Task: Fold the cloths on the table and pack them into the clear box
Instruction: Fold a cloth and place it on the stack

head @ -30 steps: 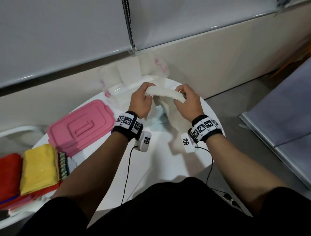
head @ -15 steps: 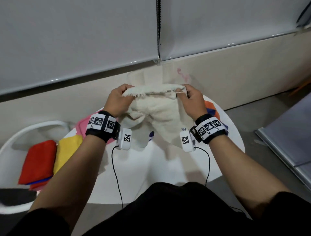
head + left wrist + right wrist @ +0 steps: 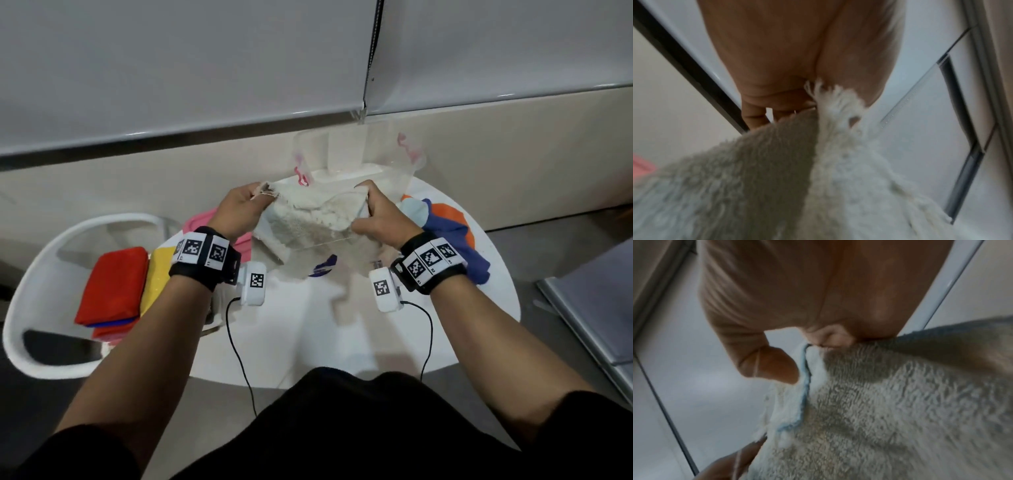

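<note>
The white cloth (image 3: 310, 224) hangs between both hands above the table (image 3: 308, 329), its top corners pinched by the left hand (image 3: 239, 214) and right hand (image 3: 376, 219), with the clear box (image 3: 359, 161) just beyond the hands.

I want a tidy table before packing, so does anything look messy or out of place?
Yes. A purple cloth and an orange cloth lie crumpled and unfolded at the table's right edge. The white cloth itself has a frayed corner at the left hand.
</note>
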Demonstrator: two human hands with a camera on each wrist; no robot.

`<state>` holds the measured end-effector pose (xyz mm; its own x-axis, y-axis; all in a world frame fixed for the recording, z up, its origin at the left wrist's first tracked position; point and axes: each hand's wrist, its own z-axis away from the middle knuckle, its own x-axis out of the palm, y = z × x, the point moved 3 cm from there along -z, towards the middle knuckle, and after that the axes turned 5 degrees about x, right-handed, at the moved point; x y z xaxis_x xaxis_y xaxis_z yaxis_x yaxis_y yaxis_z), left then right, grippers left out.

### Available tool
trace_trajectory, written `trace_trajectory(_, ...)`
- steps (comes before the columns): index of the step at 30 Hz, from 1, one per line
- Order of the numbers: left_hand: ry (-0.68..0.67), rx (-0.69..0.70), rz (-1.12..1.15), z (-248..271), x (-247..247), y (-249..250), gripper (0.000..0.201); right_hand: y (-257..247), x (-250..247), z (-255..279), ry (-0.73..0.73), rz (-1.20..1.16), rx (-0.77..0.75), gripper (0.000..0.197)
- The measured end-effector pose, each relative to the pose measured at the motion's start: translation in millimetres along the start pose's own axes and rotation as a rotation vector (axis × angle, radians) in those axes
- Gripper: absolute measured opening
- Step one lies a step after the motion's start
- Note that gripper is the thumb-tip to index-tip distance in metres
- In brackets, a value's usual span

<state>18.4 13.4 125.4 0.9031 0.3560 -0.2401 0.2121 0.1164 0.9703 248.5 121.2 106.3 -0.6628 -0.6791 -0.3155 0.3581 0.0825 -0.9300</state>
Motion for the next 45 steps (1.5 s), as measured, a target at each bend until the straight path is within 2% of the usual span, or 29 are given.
trace_trajectory(2, 0.005, -0.045, 0.086, 4, -4, -7, 0.018, 3, 3, -2, 0.049, 0.111, 0.015, 0.054)
trace_trajectory(3, 0.005, -0.059, 0.099, 5, -3, -12, 0.02, 5, 5, -3, 0.117, 0.139, 0.002, 0.049)
trace_trajectory(6, -0.055, -0.115, -0.03, 12, 4, -21, 0.024, 6, 8, -2, 0.354, 0.088, -0.009, 0.02)
trace_trajectory(7, -0.096, -0.129, -0.039, 14, 7, -26, 0.029, 8, 8, -2, 0.395, 0.052, 0.033, 0.023)
trace_trajectory(9, -0.157, -0.155, 0.014, 21, 16, -29, 0.037, 17, 8, -2, 0.416, -0.02, 0.166, 0.049)
trace_trajectory(10, -0.168, -0.163, -0.014, 21, 18, -34, 0.041, 23, 7, -2, 0.425, -0.036, 0.206, 0.056)
trace_trajectory(12, -0.236, -0.15, -0.206, 24, 23, -43, 0.047, 37, 2, -4, 0.438, -0.03, 0.2, 0.062)
trace_trajectory(14, -0.343, -0.15, -0.431, 26, 26, -60, 0.047, 49, -2, -6, 0.438, -0.027, 0.159, 0.05)
trace_trajectory(16, -0.457, -0.145, -0.572, 29, 32, -78, 0.03, 54, -4, -7, 0.422, -0.053, 0.109, 0.037)
trace_trajectory(17, -0.465, -0.13, -0.658, 29, 33, -85, 0.025, 55, -4, -7, 0.415, -0.066, 0.092, 0.035)
trace_trajectory(19, -0.353, -0.129, -0.766, 28, 33, -92, 0.021, 56, -4, -9, 0.404, -0.082, 0.089, 0.035)
trace_trajectory(21, -0.256, -0.12, -0.749, 22, 29, -91, 0.025, 54, -4, -9, 0.366, -0.139, 0.1, 0.038)
trace_trajectory(23, -0.29, -0.148, -0.63, 14, 27, -89, 0.031, 48, -6, -6, 0.313, -0.195, 0.093, 0.042)
trace_trajectory(25, -0.308, -0.191, -0.459, 7, 21, -89, 0.016, 45, -12, -5, 0.21, -0.252, 0.108, 0.039)
trace_trajectory(28, -0.237, -0.205, -0.358, -5, 5, -93, 0.017, 48, -25, -9, 0.088, -0.278, 0.136, 0.032)
trace_trajectory(30, -0.209, -0.214, -0.333, -7, -1, -93, 0.013, 52, -32, -13, 0.136, -0.247, 0.152, 0.037)
trace_trajectory(34, -0.168, -0.199, -0.279, -13, -8, -89, 0.011, 50, -42, -22, 0.369, -0.192, 0.118, 0.033)
trace_trajectory(37, -0.019, -0.187, -0.208, -28, -20, -82, 0.02, 40, -46, -26, 0.486, -0.184, 0.083, 0.035)
trace_trajectory(40, 0.052, -0.104, -0.221, -35, -23, -57, 0.029, 34, -45, -28, 0.508, -0.249, 0.033, 0.037)
trace_trajectory(43, 0.049, -0.02, -0.17, -27, -16, -39, 0.028, 40, -41, -27, 0.504, -0.43, 0.038, 0.034)
trace_trajectory(45, 0.018, 0.071, -0.318, -16, -11, -40, 0.024, 55, -38, -23, 0.505, -0.458, 0.064, 0.032)
